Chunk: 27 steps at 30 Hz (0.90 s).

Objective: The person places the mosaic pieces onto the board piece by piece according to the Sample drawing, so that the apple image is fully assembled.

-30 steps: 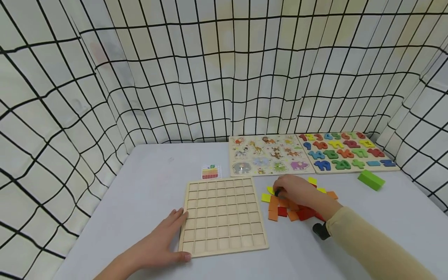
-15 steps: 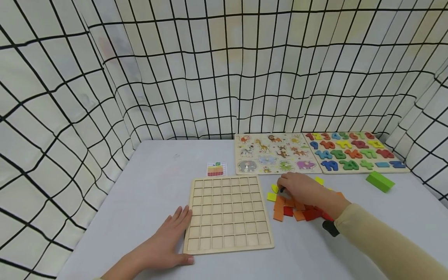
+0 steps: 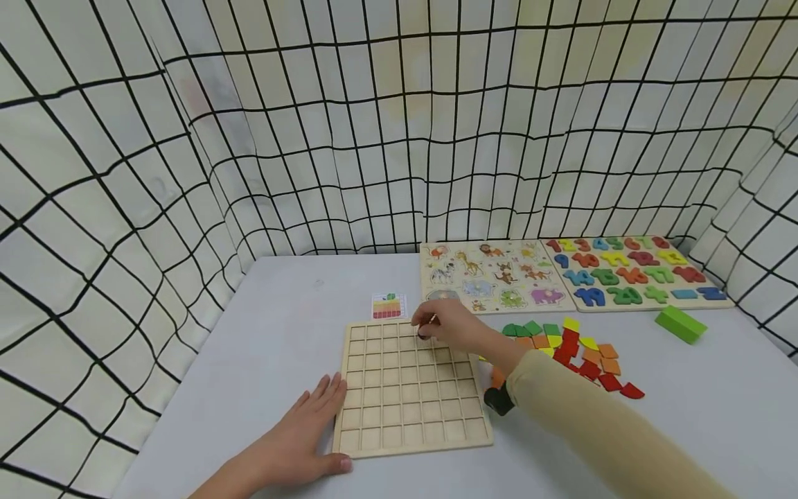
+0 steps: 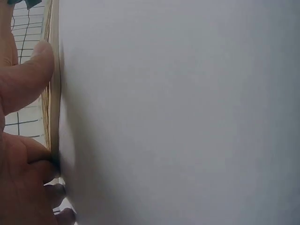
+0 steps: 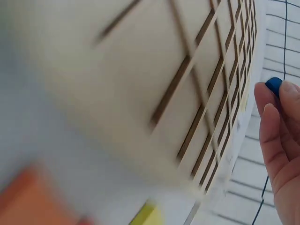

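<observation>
A square wooden grid board (image 3: 391,396) lies flat on the white table, its cells bare where visible. My left hand (image 3: 291,440) rests along the board's left edge, fingers stretched out and thumb at the near corner; the left wrist view shows the thumb (image 4: 30,77) against the board's rim. Over the board's far edge, my right hand (image 3: 454,327) pinches a small dark blue-looking piece (image 5: 273,85) between thumb and finger. Its exact shape is hidden by the fingertips. Right of the board lie loose flat tiles, including red (image 3: 589,370), green (image 3: 533,328), orange and yellow ones.
A small picture card (image 3: 388,305) lies behind the board. Farther back are an animal puzzle board (image 3: 458,281) and a number puzzle board (image 3: 642,305). A green block (image 3: 681,324) sits at the right. Black netting over white walls encloses the table.
My right hand has moved left from the tile pile to above the board's far edge, carrying the small dark piece. Green tiles now show in the pile. My left hand stays at the board.
</observation>
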Tool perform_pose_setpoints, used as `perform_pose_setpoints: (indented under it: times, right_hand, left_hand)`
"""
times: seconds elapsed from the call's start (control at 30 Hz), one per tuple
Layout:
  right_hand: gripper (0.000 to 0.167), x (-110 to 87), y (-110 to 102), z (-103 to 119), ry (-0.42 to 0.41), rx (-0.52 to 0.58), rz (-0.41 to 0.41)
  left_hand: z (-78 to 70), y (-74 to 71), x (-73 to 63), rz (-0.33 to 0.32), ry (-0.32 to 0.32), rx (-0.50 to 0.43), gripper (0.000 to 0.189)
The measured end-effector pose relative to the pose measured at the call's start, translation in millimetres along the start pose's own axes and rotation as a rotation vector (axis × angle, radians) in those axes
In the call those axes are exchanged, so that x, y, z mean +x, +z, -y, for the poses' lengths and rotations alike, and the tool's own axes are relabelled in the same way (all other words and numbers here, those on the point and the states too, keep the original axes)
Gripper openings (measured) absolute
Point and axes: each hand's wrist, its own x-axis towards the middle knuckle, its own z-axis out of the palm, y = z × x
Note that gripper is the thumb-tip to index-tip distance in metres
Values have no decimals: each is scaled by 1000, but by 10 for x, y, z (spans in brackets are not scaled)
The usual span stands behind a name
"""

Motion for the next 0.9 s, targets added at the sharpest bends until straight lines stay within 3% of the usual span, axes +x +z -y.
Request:
perform_pose_setpoints:
  times: [0.17, 0.37, 0.67, 0.9]
  right_hand:
    - [6, 257, 192, 123, 5, -14, 61]
    - [7, 394, 329, 140, -26, -105, 85]
    - [10, 423, 389, 189, -63, -146, 109]
    - [13, 342, 343, 255, 17, -181, 90]
  left_hand:
    - [41, 68, 2, -62, 37, 28, 108]
    - [36, 97, 26, -42, 32, 47, 109]
    - [7, 54, 23, -25, 23, 83, 110]
    - [40, 17, 10, -32, 10, 97, 109]
